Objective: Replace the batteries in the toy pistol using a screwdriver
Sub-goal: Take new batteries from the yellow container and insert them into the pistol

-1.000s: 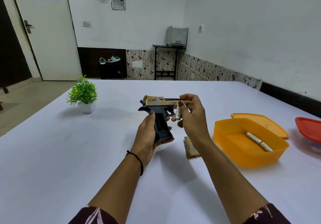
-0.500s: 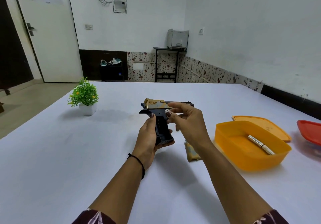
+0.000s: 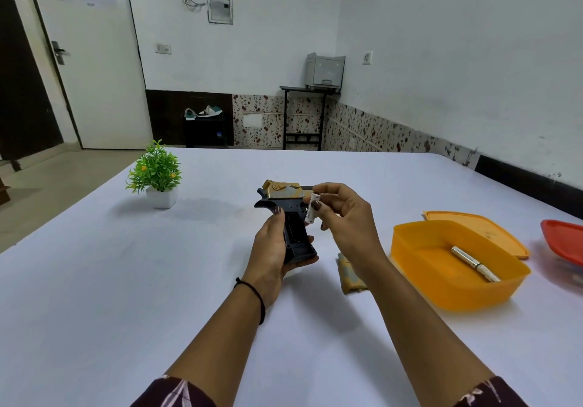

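Both forearms reach out over the white tabletop [image 3: 126, 280]. The left hand [image 3: 274, 249] has its fingers wrapped round the butt of the toy pistol [image 3: 291, 217], held just above the tabletop with the muzzle to the right. It looks like stiff, light plastic, so the butt is the sound place to hold. Just beside it the right hand [image 3: 347, 217] pinches a small battery [image 3: 311, 209] upright between thumb and fingers. I judge it light and slippery — best held mid-length. Further right, an orange box [image 3: 410, 249] holds a silver tool [image 3: 473, 263].
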